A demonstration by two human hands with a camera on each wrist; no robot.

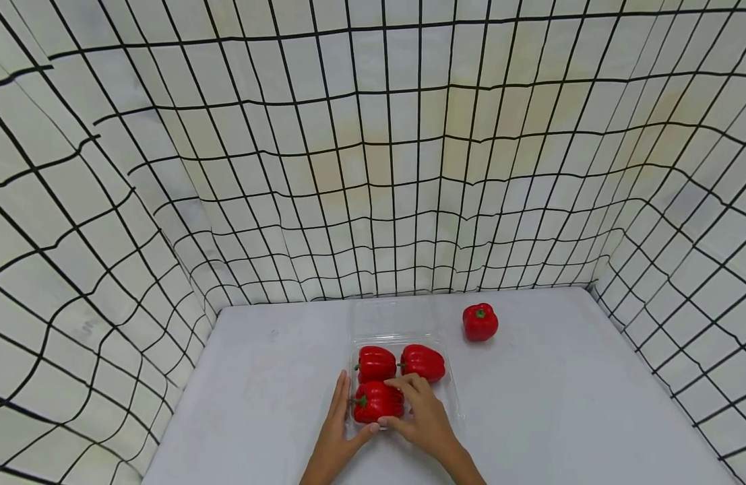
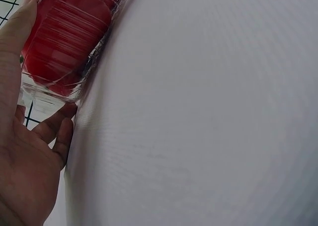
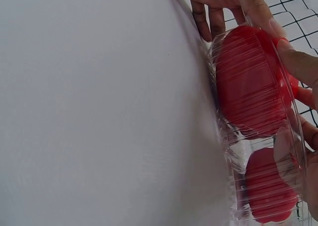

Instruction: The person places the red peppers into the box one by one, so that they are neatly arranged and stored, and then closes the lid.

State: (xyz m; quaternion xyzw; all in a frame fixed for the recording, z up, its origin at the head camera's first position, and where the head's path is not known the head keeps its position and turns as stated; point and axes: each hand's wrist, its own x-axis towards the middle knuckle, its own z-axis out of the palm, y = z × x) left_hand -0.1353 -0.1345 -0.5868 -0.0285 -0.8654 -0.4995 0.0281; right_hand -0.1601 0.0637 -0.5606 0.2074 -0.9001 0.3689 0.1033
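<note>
A clear plastic clamshell box (image 1: 455, 399) stands on the table with its lid (image 1: 392, 318) folded back. Inside it, a red bell pepper (image 1: 375, 364) lies at the back left and another red bell pepper (image 1: 422, 362) at the back right. My right hand (image 1: 426, 421) grips a third red bell pepper (image 1: 375, 403) in the front left of the box, thumb on its near side and fingers on its far side. Straight fingers of my left hand (image 1: 336, 431) rest along the box's left wall, the thumb at its front rim. Through the ribbed wall shows the gripped pepper (image 2: 64, 32).
One more red bell pepper (image 1: 480, 322) sits on the white table (image 1: 561, 404), right of the lid, stem up. Black netting (image 1: 403, 182) over pale sheeting encloses the table at the back and both sides.
</note>
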